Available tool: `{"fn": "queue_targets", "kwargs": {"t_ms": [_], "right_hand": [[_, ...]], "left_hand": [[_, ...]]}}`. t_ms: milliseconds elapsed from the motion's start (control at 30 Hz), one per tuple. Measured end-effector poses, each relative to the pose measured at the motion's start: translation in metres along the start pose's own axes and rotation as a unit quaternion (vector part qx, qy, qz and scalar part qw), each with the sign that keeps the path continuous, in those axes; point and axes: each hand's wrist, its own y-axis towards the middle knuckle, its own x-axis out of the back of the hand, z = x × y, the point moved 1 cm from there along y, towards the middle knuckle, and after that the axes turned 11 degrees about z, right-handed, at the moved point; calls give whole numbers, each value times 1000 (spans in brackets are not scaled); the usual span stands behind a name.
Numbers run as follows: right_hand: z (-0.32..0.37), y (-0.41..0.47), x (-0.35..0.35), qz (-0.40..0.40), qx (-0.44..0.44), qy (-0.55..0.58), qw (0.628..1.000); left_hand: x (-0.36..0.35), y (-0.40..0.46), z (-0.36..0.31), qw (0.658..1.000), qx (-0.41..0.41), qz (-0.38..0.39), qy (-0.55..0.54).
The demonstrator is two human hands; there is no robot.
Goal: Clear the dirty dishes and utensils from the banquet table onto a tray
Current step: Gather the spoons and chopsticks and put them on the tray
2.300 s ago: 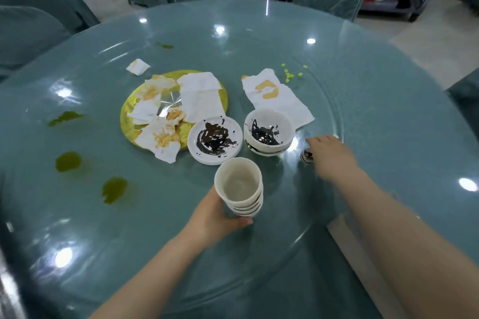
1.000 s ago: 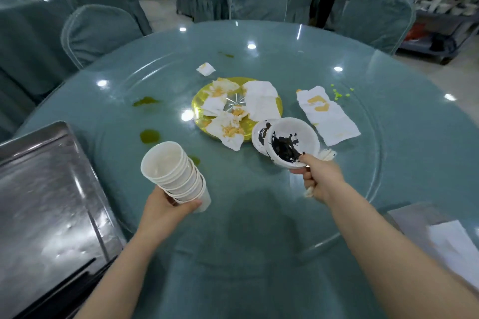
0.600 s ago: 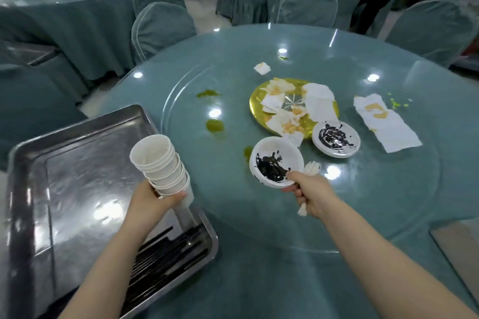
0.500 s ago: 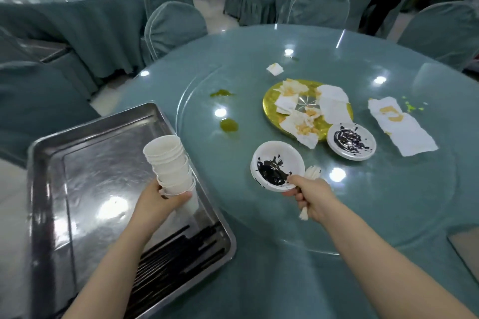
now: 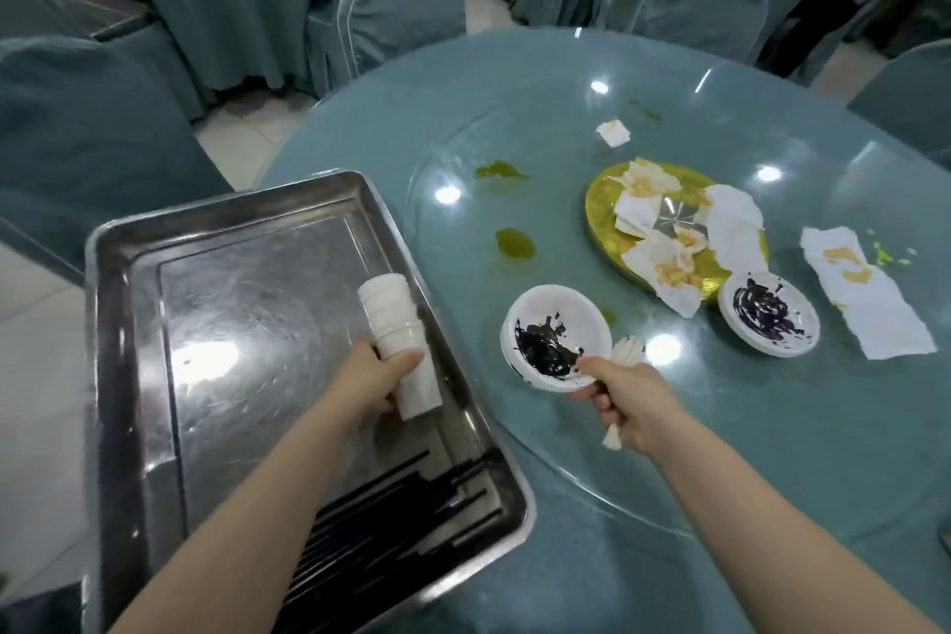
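Observation:
My left hand (image 5: 363, 384) grips a stack of white cups (image 5: 396, 335), tipped on its side low over the steel tray (image 5: 128, 273) at the table's left edge. My right hand (image 5: 625, 402) holds a white bowl (image 5: 556, 335) smeared with black sauce by its near rim, together with a white spoon (image 5: 625, 353), above the glass turntable (image 5: 772, 453). A white saucer (image 5: 767, 313) with black sauce sits to the right. Beyond it lies a gold plate (image 5: 599, 216) covered with stained napkins. Black chopsticks (image 5: 411, 510) lie at the tray's near end.
A long stained napkin (image 5: 869, 304) lies at the right of the turntable, a small one (image 5: 612, 133) farther back. Green sauce spots (image 5: 514, 242) mark the glass. Covered chairs (image 5: 401, 10) ring the table's far side, and another covered table stands at the back left.
Both hands have swung left from the table's middle to the tray. The cup stack has tipped over and dropped low over the tray. The bowl and spoon came along in my right hand.

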Motion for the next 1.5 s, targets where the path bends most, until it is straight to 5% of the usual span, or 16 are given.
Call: {"fn": "queue_targets", "kwargs": {"t_ms": [167, 467, 733, 967, 1500], "right_hand": [[-1, 6, -6, 3, -7, -26, 1000], [-7, -5, -27, 53, -2, -51, 997], [-40, -28, -68, 155, -44, -128, 979], [-71, -29, -113, 194, -35, -134, 971], [-77, -14, -134, 126, 22, -217, 968]], "left_hand": [[0, 31, -2, 999, 18, -3, -36], [16, 23, 17, 998, 33, 0, 52], [43, -45, 79, 995, -2, -104, 3], [48, -80, 113, 986, 42, -37, 158], [80, -103, 144, 994, 30, -105, 25]]}}
